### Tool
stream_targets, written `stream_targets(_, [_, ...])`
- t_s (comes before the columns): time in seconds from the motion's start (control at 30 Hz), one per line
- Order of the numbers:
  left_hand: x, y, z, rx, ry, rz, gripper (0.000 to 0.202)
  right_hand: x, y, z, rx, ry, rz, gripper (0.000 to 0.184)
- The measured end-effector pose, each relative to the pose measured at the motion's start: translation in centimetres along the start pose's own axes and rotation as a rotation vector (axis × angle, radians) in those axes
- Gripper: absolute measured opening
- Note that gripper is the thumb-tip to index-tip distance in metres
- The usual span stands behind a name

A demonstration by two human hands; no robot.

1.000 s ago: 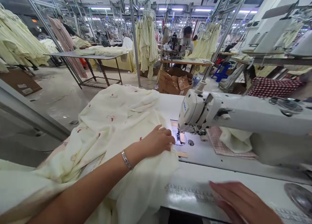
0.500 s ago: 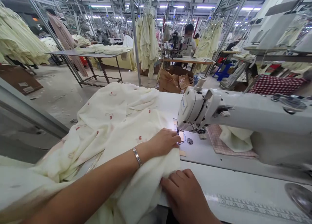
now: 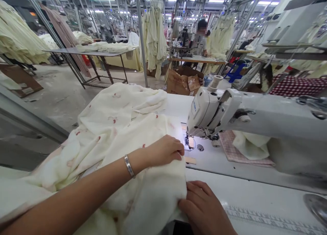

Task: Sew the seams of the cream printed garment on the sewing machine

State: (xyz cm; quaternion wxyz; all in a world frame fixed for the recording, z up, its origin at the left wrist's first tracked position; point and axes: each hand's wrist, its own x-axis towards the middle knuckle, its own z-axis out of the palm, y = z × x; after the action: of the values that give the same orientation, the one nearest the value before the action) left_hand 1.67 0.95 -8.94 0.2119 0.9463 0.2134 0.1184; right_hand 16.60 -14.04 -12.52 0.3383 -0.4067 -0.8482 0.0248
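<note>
A cream fabric with small red marks lies heaped over the white sewing table. My left hand, a metal bangle on its wrist, rests curled on the fabric's edge just left of the needle plate. My right hand is at the table's near edge, its fingers closed on the fabric's lower corner. The white sewing machine stands to the right, its head lit over the plate.
A checked cloth pad with a cream piece lies under the machine arm. A ruler strip runs along the table front. Beyond are a cardboard box, hanging cream garments, a metal table and a seated person.
My right hand came in from the right along the table front and took hold of the fabric's lower edge. The left hand stayed near the needle plate, shifting slightly.
</note>
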Motion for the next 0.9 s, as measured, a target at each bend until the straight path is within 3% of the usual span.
stream_targets(0.17, [2.0,-0.2,0.3,0.066,-0.035,-0.048,0.010,-0.4,-0.1,-0.2,-0.028,-0.015,-0.003,0.025])
stream_targets(0.3, [2.6,1.5,1.2,0.201,0.028,-0.151,0.006,-0.3,0.0,-0.4,0.013,-0.021,0.040,0.026])
stream_targets(0.5, [-1.5,4.4,3.5,0.262,0.051,-0.200,0.014,-0.5,1.0,-1.3,0.064,-0.123,-0.024,0.027])
stream_targets(0.67, [-3.5,3.0,3.7,0.244,0.075,-0.132,0.037,0.6,2.2,-2.4,-0.013,-0.164,-0.103,0.027])
stream_targets(0.9, [-0.4,0.7,2.7,0.207,0.065,-0.108,0.041,2.9,4.4,-3.0,-0.124,-0.126,-0.181,0.032])
